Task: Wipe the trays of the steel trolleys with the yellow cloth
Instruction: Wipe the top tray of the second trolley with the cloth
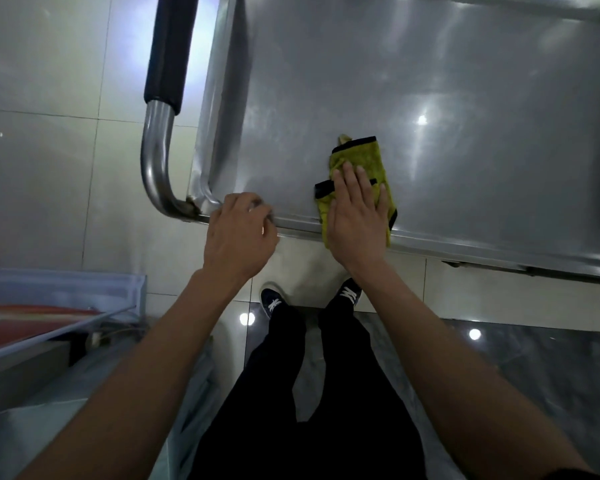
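Here the right hand [357, 206] lies flat on the yellow cloth [361, 168], fingers straight and spread, pressing it onto the top tray [430, 81] of a steel trolley. The cloth, edged in black, sits at the near edge of the tray, its near end draped over the rim just under the palm. The left hand [238, 233] rests at the tray's near left corner with fingers curled over the rim, apparently steadying the trolley; whether it truly grips the edge or merely rests there I cannot tell for sure, though the fingers do bend round it. Just beside that corner the push handle [156, 157] curves up, with a black sleeve on its far part.

As for progress, the wiping looks to be in hand rather than finished. The steel around the cloth shows faint dull smears towards the left, and the wide stretch to the right and far side bears only light reflections, so it is hard to judge what has been covered. Any lower trays or other trolleys are out of view and should be counted as left to do.
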`<state>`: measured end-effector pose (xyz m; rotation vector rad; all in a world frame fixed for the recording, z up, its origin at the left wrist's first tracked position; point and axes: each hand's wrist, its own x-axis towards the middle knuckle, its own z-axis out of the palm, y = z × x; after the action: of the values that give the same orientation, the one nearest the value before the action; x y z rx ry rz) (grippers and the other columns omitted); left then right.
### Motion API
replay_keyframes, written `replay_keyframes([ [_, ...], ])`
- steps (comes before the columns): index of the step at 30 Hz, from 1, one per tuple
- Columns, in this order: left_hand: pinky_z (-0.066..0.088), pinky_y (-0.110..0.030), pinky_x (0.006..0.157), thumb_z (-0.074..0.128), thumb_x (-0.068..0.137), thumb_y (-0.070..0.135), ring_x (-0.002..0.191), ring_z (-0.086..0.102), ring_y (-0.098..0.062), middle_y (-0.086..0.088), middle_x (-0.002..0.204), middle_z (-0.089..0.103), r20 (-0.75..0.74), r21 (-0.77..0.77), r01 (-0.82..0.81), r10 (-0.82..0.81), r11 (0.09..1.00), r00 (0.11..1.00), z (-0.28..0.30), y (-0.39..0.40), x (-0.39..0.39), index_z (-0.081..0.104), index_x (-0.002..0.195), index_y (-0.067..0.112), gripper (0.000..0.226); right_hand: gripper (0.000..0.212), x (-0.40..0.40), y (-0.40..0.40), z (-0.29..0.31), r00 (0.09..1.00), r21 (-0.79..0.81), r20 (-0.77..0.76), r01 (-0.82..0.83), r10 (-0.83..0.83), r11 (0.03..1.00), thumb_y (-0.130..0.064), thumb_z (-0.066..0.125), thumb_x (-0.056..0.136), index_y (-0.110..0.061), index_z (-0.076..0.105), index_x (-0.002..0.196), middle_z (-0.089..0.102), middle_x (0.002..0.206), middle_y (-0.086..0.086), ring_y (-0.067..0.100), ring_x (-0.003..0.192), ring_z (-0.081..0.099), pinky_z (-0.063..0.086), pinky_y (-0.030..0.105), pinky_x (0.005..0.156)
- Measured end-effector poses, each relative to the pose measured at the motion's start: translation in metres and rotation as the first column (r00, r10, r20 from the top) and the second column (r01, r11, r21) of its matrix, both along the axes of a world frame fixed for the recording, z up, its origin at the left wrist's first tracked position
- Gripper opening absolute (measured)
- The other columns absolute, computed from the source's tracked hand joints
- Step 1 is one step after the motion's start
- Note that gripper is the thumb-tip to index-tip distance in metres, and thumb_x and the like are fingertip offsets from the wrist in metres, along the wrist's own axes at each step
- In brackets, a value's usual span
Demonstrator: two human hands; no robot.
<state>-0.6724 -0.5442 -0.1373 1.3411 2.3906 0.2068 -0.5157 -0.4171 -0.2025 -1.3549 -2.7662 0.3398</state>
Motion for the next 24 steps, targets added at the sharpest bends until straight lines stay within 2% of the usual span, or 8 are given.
replay_keyframes([
  [6, 0.050, -0.046, 0.088, 0.052, 0.093, 0.021, 0.106, 0.053, -0.024, -0.005, 0.112, 0.061, -0.024, 0.014, -0.079, 0.079, 0.997, 0.997, -0.002, -0.025, -0.018, 0.073, 0.107, 0.008, 0.029, 0.057, -0.049, -0.022, 0.005, 0.987, -0.062, 0.013, -0.162, 0.163, 0.985, -0.028, 0.027, 0.100, -0.018, 0.029, 0.156, 0.022, 0.165, -0.001, 0.020, 0.153, 0.014, 0.008, 0.053, 0.123],
  [10, 0.051, -0.045, 0.089, 0.052, 0.090, 0.016, 0.108, 0.055, -0.026, -0.007, 0.116, 0.061, -0.020, 0.022, -0.110, 0.110, 0.994, 0.994, -0.004, -0.039, -0.027, 0.073, 0.108, 0.005, 0.030, 0.061, -0.081, -0.037, 0.010, 0.965, -0.075, 0.025, -0.260, 0.263, 0.963, -0.033, 0.021, 0.097, -0.018, 0.030, 0.156, 0.024, 0.165, -0.001, 0.020, 0.153, 0.015, 0.007, 0.052, 0.123],
  [12, 0.054, -0.046, 0.084, 0.050, 0.089, 0.013, 0.103, 0.060, -0.025, -0.006, 0.116, 0.063, 0.023, 0.061, -0.142, 0.141, 0.988, 0.990, -0.004, -0.047, -0.030, 0.074, 0.104, 0.004, 0.029, 0.058, -0.096, -0.042, 0.010, 0.950, -0.079, 0.010, -0.310, 0.311, 0.948, -0.031, 0.030, 0.099, -0.018, 0.033, 0.155, 0.026, 0.164, -0.001, 0.020, 0.153, 0.017, 0.008, 0.052, 0.123],
  [15, 0.056, -0.046, 0.071, 0.051, 0.088, 0.008, 0.083, 0.067, -0.029, -0.007, 0.107, 0.069, 0.056, 0.145, -0.166, 0.160, 0.975, 0.986, -0.006, -0.060, -0.036, 0.075, 0.093, 0.003, 0.026, 0.059, -0.116, -0.049, 0.010, 0.919, -0.078, 0.002, -0.392, 0.393, 0.917, -0.031, 0.041, 0.097, -0.020, 0.033, 0.154, 0.026, 0.164, -0.002, 0.019, 0.153, 0.016, 0.009, 0.053, 0.122],
  [20, 0.056, -0.047, 0.069, 0.054, 0.087, 0.003, 0.080, 0.069, -0.034, -0.008, 0.101, 0.073, 0.054, 0.189, -0.152, 0.144, 0.970, 0.988, -0.009, -0.071, -0.046, 0.077, 0.089, 0.003, 0.023, 0.059, -0.148, -0.050, 0.010, 0.858, -0.130, -0.075, -0.513, 0.508, 0.848, -0.027, 0.055, 0.094, -0.022, 0.039, 0.151, 0.032, 0.161, -0.002, 0.017, 0.152, 0.020, 0.011, 0.052, 0.122],
  [24, 0.053, -0.043, 0.069, 0.047, 0.091, 0.012, 0.083, 0.066, -0.031, 0.000, 0.108, 0.070, 0.003, 0.092, -0.169, 0.169, 0.981, 0.986, -0.007, -0.065, -0.049, 0.077, 0.096, 0.011, 0.030, 0.054, -0.151, -0.044, 0.015, 0.838, -0.173, -0.133, -0.545, 0.528, 0.821, -0.029, 0.035, 0.097, -0.021, 0.041, 0.151, 0.033, 0.161, -0.002, 0.017, 0.151, 0.022, 0.014, 0.052, 0.121],
])
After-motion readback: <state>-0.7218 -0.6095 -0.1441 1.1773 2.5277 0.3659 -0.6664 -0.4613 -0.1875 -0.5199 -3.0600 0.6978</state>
